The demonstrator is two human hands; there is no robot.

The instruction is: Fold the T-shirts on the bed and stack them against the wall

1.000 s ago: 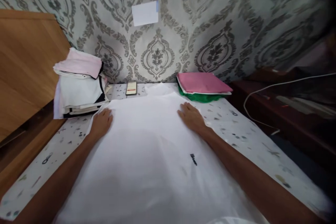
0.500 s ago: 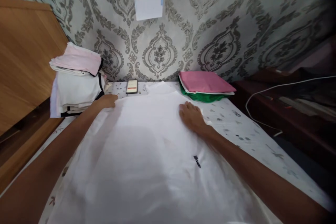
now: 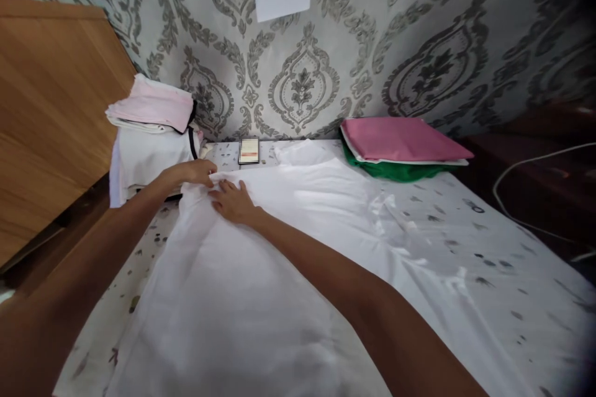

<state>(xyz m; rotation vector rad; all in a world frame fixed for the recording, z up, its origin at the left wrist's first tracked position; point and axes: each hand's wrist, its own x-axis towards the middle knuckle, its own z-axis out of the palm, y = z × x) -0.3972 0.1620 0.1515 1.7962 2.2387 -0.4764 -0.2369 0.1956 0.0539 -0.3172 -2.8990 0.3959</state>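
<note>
A white shirt (image 3: 242,298) lies spread over the patterned bed sheet, its collar end toward the wall. My left hand (image 3: 195,172) is at the shirt's far left shoulder corner, fingers closed on the fabric edge. Right beside it, my right hand (image 3: 234,201) rests palm down on the shirt, its fingers spread apart. My right forearm crosses over the middle of the shirt. On the right, the sleeve side lies in loose wrinkles. The dark print on the chest is out of sight.
Folded clothes (image 3: 151,146) are stacked at the left by a wooden panel (image 3: 56,118). A phone (image 3: 249,151) with its screen lit lies near the wall. Pink and green folded garments (image 3: 405,142) sit at the back right. A white cable (image 3: 507,180) hangs beyond the bed's right side.
My right hand has moved left across the shirt, from its right shoulder to beside my left hand. The shirt's right part is now more wrinkled. The view has shifted slightly.
</note>
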